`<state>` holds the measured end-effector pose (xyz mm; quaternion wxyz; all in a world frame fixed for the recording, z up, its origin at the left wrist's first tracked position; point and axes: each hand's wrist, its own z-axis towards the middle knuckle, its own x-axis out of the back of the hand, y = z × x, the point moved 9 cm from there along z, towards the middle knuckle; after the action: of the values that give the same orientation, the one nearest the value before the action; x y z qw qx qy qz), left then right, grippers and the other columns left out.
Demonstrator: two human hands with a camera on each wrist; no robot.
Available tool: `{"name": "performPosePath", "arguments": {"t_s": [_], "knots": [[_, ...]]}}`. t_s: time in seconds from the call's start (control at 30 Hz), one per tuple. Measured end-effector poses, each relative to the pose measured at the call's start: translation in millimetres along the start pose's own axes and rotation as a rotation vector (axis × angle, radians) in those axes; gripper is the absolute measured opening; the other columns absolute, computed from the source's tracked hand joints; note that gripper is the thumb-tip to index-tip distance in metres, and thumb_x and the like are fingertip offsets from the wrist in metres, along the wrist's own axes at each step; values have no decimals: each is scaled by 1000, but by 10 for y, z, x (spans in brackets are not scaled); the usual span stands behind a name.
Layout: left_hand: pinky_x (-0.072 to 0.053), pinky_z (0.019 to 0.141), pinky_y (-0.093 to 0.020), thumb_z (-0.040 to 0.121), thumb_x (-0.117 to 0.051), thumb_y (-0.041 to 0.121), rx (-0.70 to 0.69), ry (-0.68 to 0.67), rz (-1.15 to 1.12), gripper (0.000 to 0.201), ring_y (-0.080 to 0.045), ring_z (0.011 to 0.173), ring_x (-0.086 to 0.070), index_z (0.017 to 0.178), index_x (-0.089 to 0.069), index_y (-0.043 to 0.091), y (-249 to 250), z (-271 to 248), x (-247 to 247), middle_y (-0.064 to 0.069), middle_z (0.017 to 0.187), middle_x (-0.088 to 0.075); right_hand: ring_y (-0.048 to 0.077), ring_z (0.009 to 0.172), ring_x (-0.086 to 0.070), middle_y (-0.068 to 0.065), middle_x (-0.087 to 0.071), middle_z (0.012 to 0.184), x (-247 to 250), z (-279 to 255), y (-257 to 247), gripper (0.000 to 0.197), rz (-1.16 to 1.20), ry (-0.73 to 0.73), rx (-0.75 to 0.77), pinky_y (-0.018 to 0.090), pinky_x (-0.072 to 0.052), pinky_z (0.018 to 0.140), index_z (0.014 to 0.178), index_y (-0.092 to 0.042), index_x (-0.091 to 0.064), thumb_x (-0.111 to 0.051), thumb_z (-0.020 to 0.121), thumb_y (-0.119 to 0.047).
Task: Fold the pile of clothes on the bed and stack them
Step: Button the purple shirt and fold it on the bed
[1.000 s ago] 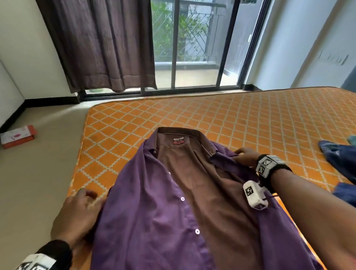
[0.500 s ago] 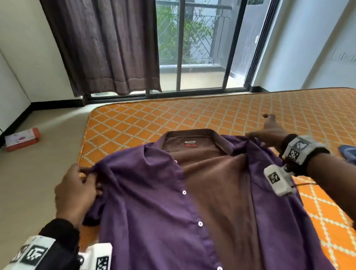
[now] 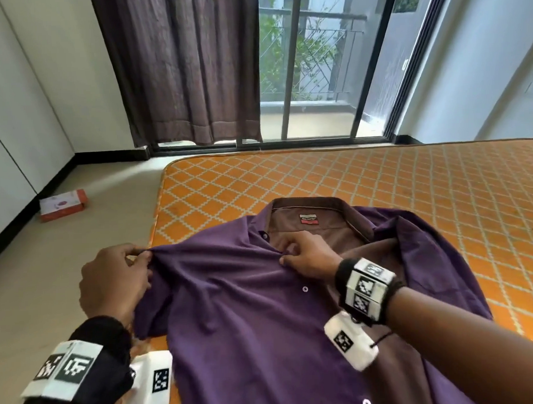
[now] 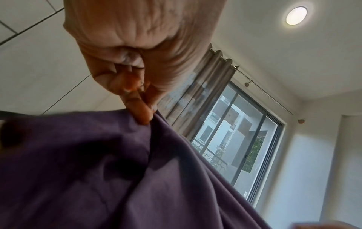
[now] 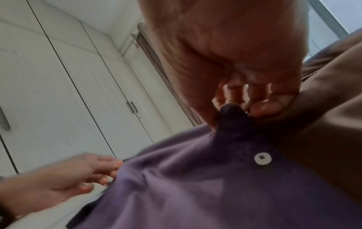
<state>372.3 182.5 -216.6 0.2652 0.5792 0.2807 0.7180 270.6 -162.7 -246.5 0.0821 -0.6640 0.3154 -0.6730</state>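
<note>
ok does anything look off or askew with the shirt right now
Somewhat. The purple shirt lies unbuttoned, and its right shoulder is bunched, not flat, on the orange mattress. The left hand pinches the other shoulder; the right hand pinches the button edge.

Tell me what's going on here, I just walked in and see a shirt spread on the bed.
A person is laying out a purple shirt on the orange mattress to fold it. The left hand pinches the shirt's shoulder edge, and the right hand pinches the button placket just below the collar. The shirt lies open and unbuttoned, collar away from the person; no fold is made yet.
</note>
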Motion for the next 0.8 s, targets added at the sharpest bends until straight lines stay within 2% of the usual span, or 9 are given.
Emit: {"name": "performPosePath", "arguments": {"t_s": [0.13,0.2,0.3,0.4,0.5,0.6,0.7,0.77,0.8], "knots": [[-61,71,-52,93,-63,21,133,-61,-168,17,-22,58,-72,77,-66,19,-323,104,-166,2,61,-71,5,65,-63,-14,-65,64,525,-631,296,10,111,414,-15,31,-50,63,84,-29,-66,-71,77,-23],[-61,73,-50,93,-60,23,153,-46,-139,12,-27,64,-73,82,-64,19,-302,49,-139,-2,67,-73,2,63,-61,-14,-65,64,591,-895,440,13,42,368,-65,30,-46,62,80,-30,-66,-70,73,-21],[-53,86,-46,91,-61,25,100,-1,53,19,-43,96,-65,110,-59,20,-98,-83,-22,-17,98,-71,3,65,-66,-9,-71,67,297,-965,434,11,57,11,-97,30,-54,68,74,-29,-70,-73,74,-18],[-48,82,-44,91,-64,27,-33,-21,164,17,-44,101,-61,103,-64,15,294,-268,16,-20,103,-67,8,65,-59,-11,-62,63,466,-703,57,23,-7,219,12,28,-45,61,65,-26,-60,-73,84,-32],[-52,78,-38,89,-65,46,-213,-296,231,25,-32,94,-66,85,-64,22,617,-497,-296,-5,91,-71,21,78,-59,-2,-63,76,349,-204,-259,39,-3,205,-42,31,-37,66,68,-21,-53,-62,92,-50],[-53,75,-37,84,-61,67,-364,-743,310,44,-11,78,-65,78,-60,24,791,-912,-771,7,79,-68,29,91,-64,15,-69,96,-105,464,-109,49,123,1,-232,35,-49,76,92,-10,-66,-54,94,-57],[-53,57,-30,76,-70,69,-364,-1121,337,51,-12,59,-62,85,-58,21,760,-1424,-1087,3,75,-69,31,92,-67,14,-70,98,-376,740,106,43,316,-65,-371,46,-57,93,96,-7,-68,-72,83,-49],[-49,50,-25,70,-79,62,-333,-1218,324,52,-11,56,-61,91,-56,21,688,-1568,-1172,0,77,-70,29,91,-66,9,-65,91,-342,804,152,25,384,-41,-371,40,-57,85,90,-6,-66,-77,86,-29],[-48,50,-21,72,-82,54,-352,-1223,316,46,-6,53,-58,90,-56,22,676,-1581,-1186,3,74,-67,25,79,-65,6,-62,83,-269,824,164,18,453,0,-357,35,-56,71,83,-8,-64,-74,88,-22]]}}
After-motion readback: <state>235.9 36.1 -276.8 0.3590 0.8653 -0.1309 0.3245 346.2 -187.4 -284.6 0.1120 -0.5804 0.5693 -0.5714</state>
